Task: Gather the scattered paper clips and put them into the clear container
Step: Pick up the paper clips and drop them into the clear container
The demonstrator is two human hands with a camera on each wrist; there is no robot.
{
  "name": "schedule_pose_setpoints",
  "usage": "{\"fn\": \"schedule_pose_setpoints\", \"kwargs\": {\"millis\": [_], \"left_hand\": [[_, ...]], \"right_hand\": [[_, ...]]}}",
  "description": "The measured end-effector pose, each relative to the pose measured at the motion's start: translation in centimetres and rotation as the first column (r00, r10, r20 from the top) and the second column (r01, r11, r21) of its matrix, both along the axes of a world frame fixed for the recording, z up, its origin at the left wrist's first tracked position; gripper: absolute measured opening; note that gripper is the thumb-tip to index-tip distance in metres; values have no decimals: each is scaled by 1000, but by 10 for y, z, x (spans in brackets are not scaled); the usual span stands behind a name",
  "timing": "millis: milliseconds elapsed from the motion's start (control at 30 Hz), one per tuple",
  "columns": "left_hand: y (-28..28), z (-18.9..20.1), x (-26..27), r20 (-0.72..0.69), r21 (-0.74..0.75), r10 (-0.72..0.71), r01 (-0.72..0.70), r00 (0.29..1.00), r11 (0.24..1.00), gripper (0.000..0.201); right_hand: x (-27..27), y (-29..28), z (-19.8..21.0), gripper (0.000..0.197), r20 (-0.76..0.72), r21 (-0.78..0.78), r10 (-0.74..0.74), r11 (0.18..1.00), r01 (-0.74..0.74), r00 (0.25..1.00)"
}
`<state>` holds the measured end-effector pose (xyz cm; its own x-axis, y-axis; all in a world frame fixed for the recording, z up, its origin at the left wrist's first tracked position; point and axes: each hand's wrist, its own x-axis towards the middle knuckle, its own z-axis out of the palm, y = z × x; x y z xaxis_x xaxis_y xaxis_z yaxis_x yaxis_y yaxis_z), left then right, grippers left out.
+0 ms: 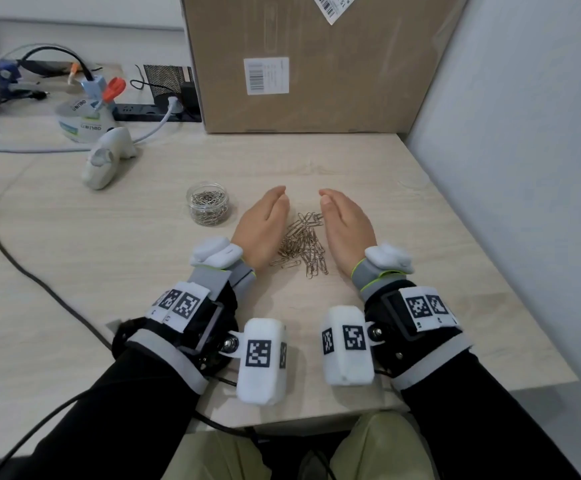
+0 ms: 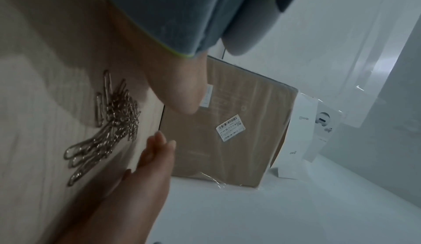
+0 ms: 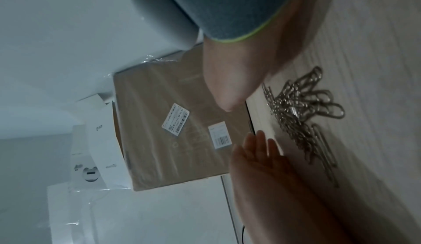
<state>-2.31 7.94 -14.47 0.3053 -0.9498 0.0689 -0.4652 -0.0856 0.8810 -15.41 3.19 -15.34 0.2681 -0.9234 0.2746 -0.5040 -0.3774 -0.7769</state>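
Note:
A heap of silver paper clips (image 1: 303, 245) lies on the pale wooden table (image 1: 403, 220). My left hand (image 1: 265, 223) stands on its edge at the heap's left, fingers straight and together. My right hand (image 1: 344, 223) mirrors it on the right; both palms face the clips and hold nothing. The clear container (image 1: 207, 203), a small round jar part full of clips, stands just left of my left hand. In the left wrist view my left hand (image 2: 145, 176) and the right hand (image 2: 180, 86) flank the clips (image 2: 114, 122). The right wrist view shows the right hand (image 3: 262, 167), left hand (image 3: 230, 78) and clips (image 3: 300, 114).
A big cardboard box (image 1: 310, 64) blocks the back of the table, and a wall (image 1: 524, 168) runs along the right. At the back left are a white handheld device (image 1: 109, 157), a tape roll (image 1: 81, 124) and a power strip (image 1: 157, 112). A black cable (image 1: 5, 244) crosses the left side.

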Motion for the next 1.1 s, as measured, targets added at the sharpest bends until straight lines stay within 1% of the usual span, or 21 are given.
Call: {"fn": "schedule_pose_setpoints", "kwargs": {"millis": [33, 67, 100, 133, 267, 300, 333, 367, 400, 433, 500, 533, 567, 600, 633, 700, 767, 833, 867, 967, 1100], "left_hand": [[0, -2, -1, 67, 45, -54, 51, 996, 998, 42], [0, -4, -1, 114, 78, -105, 97, 988, 992, 42], [1, -5, -1, 137, 91, -138, 126, 981, 988, 41], [1, -6, 0, 144, 81, -154, 144, 977, 986, 40], [4, -4, 8, 138, 32, -180, 177, 974, 984, 31], [6, -3, 10, 116, 11, -185, 185, 976, 983, 29], [7, -3, 11, 95, -25, -179, 182, 979, 983, 28], [8, -2, 15, 119, -76, -147, 156, 982, 985, 29], [9, -1, 18, 197, -137, -89, 117, 976, 984, 33], [10, 1, 21, 298, -189, -8, 67, 954, 980, 38], [9, 4, 32, 454, -263, 216, -101, 864, 959, 45], [8, 3, 37, 490, -262, 324, -218, 809, 940, 52], [7, 0, 43, 504, -235, 409, -335, 761, 912, 62], [7, -2, 48, 502, -191, 465, -431, 729, 882, 75], [6, -6, 52, 488, -138, 488, -488, 723, 862, 86], [4, -12, 58, 446, -41, 471, -509, 761, 860, 98], [0, -15, 61, 409, -11, 470, -511, 782, 860, 97], [-2, -15, 63, 389, -37, 491, -520, 779, 853, 89], [-3, -14, 64, 375, -38, 484, -508, 791, 861, 84], [0, -12, 65, 333, -16, 416, -436, 846, 900, 78], [1, -11, 57, 315, -33, 360, -369, 878, 929, 77]], "right_hand": [[0, -2, -2, 32, -119, 4, 30, 1000, -30, 992], [0, -2, -3, 33, -201, 17, 63, 998, -61, 978], [-1, -2, -4, 34, -228, 33, 90, 996, -84, 970], [-3, 0, -3, 35, -213, 48, 112, 993, -104, 971], [-16, 7, 0, 32, -38, 127, 141, 983, -135, 989], [-19, 8, 0, 30, -34, 117, 158, 981, -153, 987], [-23, 9, -1, 33, -70, 100, 174, 981, -167, 982], [-25, 11, -2, 45, -135, 85, 190, 980, -180, 972], [-28, 12, -2, 62, -221, 75, 216, 976, -204, 951], [-30, 14, -2, 79, -316, 67, 246, 969, -237, 916], [-31, 16, -1, 105, -471, 49, 286, 953, -299, 835], [-32, 16, 0, 111, -517, 47, 294, 948, -316, 804], [-31, 15, 0, 114, -541, 48, 300, 944, -327, 786], [-30, 13, -1, 114, -550, 45, 301, 942, -332, 779], [-29, 12, -3, 111, -542, 35, 297, 943, -332, 786], [-26, 9, -7, 99, -491, -2, 289, 943, -333, 822], [-22, 5, -11, 76, -415, -15, 307, 939, -344, 856], [-18, 2, -14, 55, -358, -25, 327, 933, -359, 874], [-15, 1, -14, 48, -340, -30, 333, 931, -364, 880], [-9, 0, -13, 33, -321, -45, 331, 931, -363, 887], [-5, 2, -9, 23, -331, -46, 314, 936, -348, 890]]}}
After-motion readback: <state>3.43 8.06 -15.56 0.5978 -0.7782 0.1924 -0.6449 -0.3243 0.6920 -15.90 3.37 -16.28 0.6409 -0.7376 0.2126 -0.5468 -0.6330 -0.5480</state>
